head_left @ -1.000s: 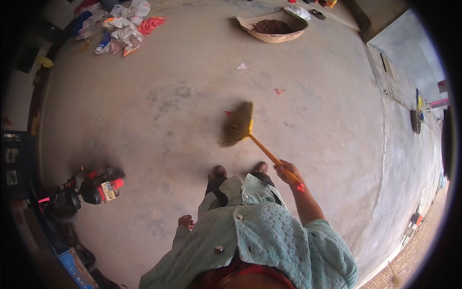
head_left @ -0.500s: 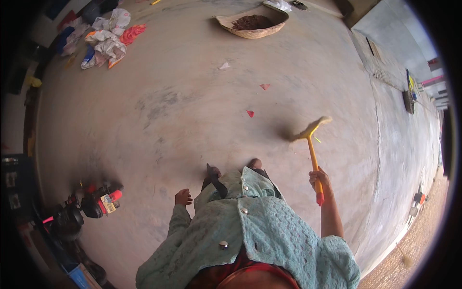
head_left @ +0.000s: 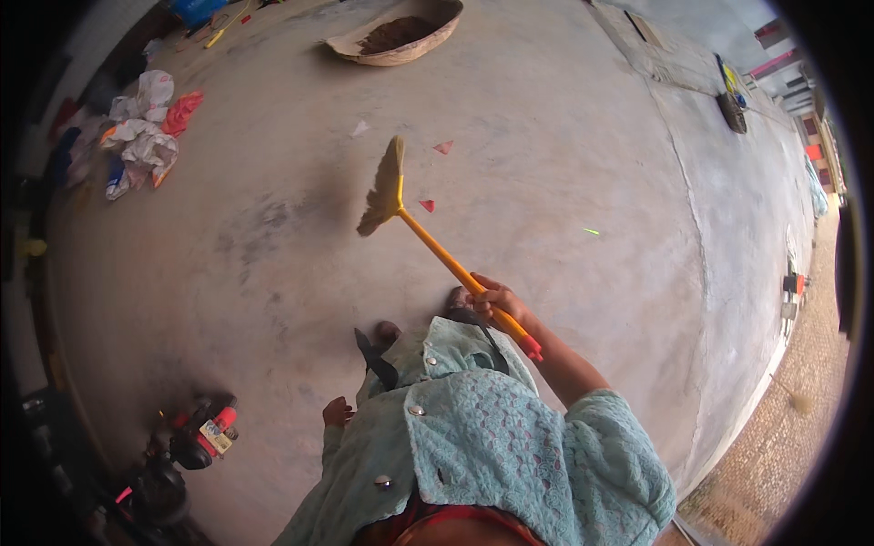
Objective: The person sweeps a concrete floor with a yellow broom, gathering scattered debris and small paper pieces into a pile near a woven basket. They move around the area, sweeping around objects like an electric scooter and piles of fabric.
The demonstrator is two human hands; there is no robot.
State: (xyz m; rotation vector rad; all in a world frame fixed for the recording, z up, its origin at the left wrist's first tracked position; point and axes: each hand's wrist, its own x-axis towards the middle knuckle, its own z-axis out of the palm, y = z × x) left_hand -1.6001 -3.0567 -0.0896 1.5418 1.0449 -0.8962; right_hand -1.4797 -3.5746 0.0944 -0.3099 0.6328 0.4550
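Observation:
My right hand (head_left: 498, 302) is wrapped round the orange handle of a hand broom (head_left: 446, 259), close to its red end. The handle slants up to the left, and the broom's tan bristle head (head_left: 387, 191) is spread near the middle of the floor. A red scrap (head_left: 427, 206) lies just right of the bristles, with a pinkish-red scrap (head_left: 443, 146) farther off. A pale scrap (head_left: 360, 128) is beyond the head to the left. My left hand (head_left: 338, 412) hangs beside my body, fingers curled, with nothing seen in it.
Far ahead stands a woven winnowing basket (head_left: 410, 56) holding brown material. Crumpled plastic sacks (head_left: 144, 136) lie at the far left. A red and black motorbike (head_left: 196, 437) is at the near left. A small green strip (head_left: 591, 231) lies on the concrete floor (head_left: 564, 364) to the right.
My right hand has swung the broom leftward, so its head has gone from right of the red scraps to their left. The view has shifted, and the green strip beside the broom now lies apart from it.

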